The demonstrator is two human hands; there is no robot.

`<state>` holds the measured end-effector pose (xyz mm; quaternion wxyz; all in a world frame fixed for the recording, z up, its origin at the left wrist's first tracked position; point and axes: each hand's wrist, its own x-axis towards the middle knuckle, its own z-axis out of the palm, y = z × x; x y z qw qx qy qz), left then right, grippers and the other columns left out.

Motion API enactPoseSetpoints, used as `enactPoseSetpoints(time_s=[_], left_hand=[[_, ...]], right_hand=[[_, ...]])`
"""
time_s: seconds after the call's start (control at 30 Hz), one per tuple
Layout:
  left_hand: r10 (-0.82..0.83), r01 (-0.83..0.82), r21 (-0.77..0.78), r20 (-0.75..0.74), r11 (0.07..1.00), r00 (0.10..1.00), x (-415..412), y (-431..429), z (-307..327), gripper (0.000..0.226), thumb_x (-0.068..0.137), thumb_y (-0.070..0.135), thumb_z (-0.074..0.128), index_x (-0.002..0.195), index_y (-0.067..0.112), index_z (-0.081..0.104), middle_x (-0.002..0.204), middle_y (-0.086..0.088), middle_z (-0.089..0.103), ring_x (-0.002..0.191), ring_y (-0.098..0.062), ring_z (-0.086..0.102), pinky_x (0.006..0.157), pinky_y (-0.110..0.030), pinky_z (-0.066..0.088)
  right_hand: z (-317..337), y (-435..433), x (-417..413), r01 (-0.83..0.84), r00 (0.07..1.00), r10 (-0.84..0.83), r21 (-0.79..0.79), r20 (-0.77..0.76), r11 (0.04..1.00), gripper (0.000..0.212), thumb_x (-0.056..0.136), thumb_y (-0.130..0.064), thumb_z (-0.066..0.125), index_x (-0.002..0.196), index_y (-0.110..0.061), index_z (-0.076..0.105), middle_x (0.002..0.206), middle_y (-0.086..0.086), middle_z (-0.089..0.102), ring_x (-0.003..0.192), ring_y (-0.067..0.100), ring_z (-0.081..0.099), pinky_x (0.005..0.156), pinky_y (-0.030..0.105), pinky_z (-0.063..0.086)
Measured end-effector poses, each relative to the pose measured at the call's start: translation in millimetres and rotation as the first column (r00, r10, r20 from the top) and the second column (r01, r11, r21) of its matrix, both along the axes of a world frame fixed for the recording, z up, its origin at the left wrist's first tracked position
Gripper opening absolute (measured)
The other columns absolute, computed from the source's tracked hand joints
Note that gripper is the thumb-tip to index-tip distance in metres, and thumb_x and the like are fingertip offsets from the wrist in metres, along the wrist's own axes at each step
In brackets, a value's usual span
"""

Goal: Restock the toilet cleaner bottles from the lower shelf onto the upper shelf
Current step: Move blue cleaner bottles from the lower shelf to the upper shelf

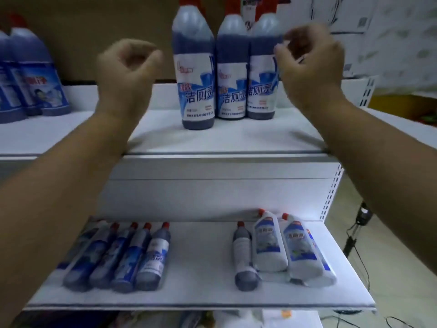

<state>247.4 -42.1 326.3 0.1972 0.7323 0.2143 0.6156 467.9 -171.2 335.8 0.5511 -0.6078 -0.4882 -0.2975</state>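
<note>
Three dark blue toilet cleaner bottles with red caps stand upright on the upper shelf (236,136): one in front (195,74), one in the middle (231,74) and one at the right (262,74). My left hand (128,72) hovers left of them, fingers curled, holding nothing. My right hand (312,60) is at the right bottle's side, fingers curled loosely, apparently empty. On the lower shelf (201,287) several blue bottles (123,256) lie in a row at the left. One more blue bottle (244,254) lies at the right.
Two white bottles (286,249) lie at the right end of the lower shelf. Wider blue bottles (30,79) stand at the far left of the upper shelf. Cartons (354,15) sit behind at the top right. A stand with cables (354,233) is on the floor right of the shelving.
</note>
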Motion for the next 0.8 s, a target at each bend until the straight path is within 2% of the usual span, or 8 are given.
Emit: enactPoseSetpoints(time_s=[0.07,0.2,0.27,0.33,0.43,0.57,0.63,0.8], left_hand=[[0.001,-0.034,0.183,0.178,0.982,0.984,-20.0,-20.8,-15.2,0.013,0.09,0.026,0.053,0.078,0.026,0.057,0.072,0.005,0.056,0.07,-0.017,0.058,0.067,-0.042,0.053],[-0.073,0.078,0.371,-0.029,0.925,0.997,-54.4,-66.6,-88.9,0.035,0.094,0.018,0.045,0.063,0.009,0.058,0.062,-0.007,0.057,0.053,-0.026,0.051,0.054,-0.033,0.039],[0.003,0.048,0.26,-0.19,0.964,0.982,-58.9,-67.5,-139.2,0.038,0.088,0.017,0.048,0.057,-0.003,0.059,0.055,-0.011,0.055,0.053,-0.017,0.051,0.055,-0.026,0.039],[-0.013,-0.026,-0.105,-0.359,0.994,0.933,-57.8,-50.9,-192.2,0.037,0.082,0.028,0.051,0.065,-0.003,0.064,0.059,-0.007,0.059,0.057,-0.004,0.054,0.058,-0.024,0.044],[-0.02,-0.339,-0.391,-0.679,0.856,0.733,-62.0,-13.0,-267.5,0.021,0.086,0.025,0.058,0.089,0.007,0.069,0.087,-0.012,0.07,0.084,-0.021,0.066,0.076,-0.032,0.05],[-0.145,-0.535,-0.31,-0.933,0.786,0.329,-71.9,-0.3,-330.4,0.038,0.085,0.022,0.053,0.121,0.008,0.052,0.118,-0.015,0.061,0.103,-0.033,0.058,0.083,-0.036,0.048],[-0.14,-0.572,-0.268,-0.956,0.775,0.257,-70.0,-3.0,-348.4,0.052,0.084,0.024,0.055,0.13,0.008,0.039,0.124,-0.015,0.055,0.105,-0.032,0.056,0.084,-0.037,0.048],[0.03,-0.526,-0.256,-0.88,0.811,0.474,-57.2,-5.1,-356.3,0.037,0.088,0.023,0.056,0.122,0.011,0.052,0.114,-0.014,0.063,0.1,-0.031,0.059,0.081,-0.036,0.051]], right_hand=[[-16.5,-26.0,-21.1,-0.157,0.983,0.137,0.164,0.124,0.974,0.02,0.088,-0.022,0.057,0.091,-0.004,0.064,0.076,0.003,0.059,0.067,0.013,0.055,0.064,0.026,0.05],[-104.0,-77.6,-62.1,-0.397,0.918,0.384,0.224,0.1,0.89,0.005,0.085,-0.006,0.058,0.084,-0.01,0.057,0.068,-0.016,0.054,0.059,0.008,0.05,0.056,0.016,0.043],[-172.7,-79.8,-71.8,-0.37,0.907,0.377,0.072,-0.188,0.926,0.005,0.082,-0.017,0.06,0.078,-0.02,0.059,0.062,-0.017,0.057,0.057,0.004,0.052,0.056,0.012,0.04],[-240.8,-71.9,-74.8,-0.332,0.912,0.216,-0.316,-0.35,0.889,0.003,0.078,-0.025,0.059,0.076,-0.025,0.061,0.066,-0.01,0.062,0.063,0.007,0.059,0.057,0.014,0.038],[-313.7,-62.4,-80.1,-0.23,0.97,0.043,-0.836,-0.241,0.498,0.028,0.086,-0.028,0.054,0.111,-0.017,0.061,0.117,0.002,0.06,0.106,0.023,0.059,0.081,0.022,0.046],[-360.9,-53.7,-99.6,-0.105,0.994,-0.001,-0.987,-0.106,0.124,0.064,0.092,-0.035,0.049,0.146,-0.014,0.021,0.158,0.013,0.004,0.146,0.034,0.002,0.117,0.044,0.018],[-365.4,-48.2,-111.0,-0.026,0.999,0.021,-0.998,-0.024,0.064,0.064,0.091,-0.035,0.047,0.145,-0.012,0.021,0.158,0.016,0.006,0.145,0.037,-0.006,0.117,0.048,0.006],[-361.8,-38.1,-125.0,-0.2,0.977,0.12,-0.953,-0.176,0.229,0.051,0.092,-0.032,0.049,0.141,-0.021,0.036,0.155,0.001,0.026,0.145,0.019,0.016,0.118,0.035,0.012]])
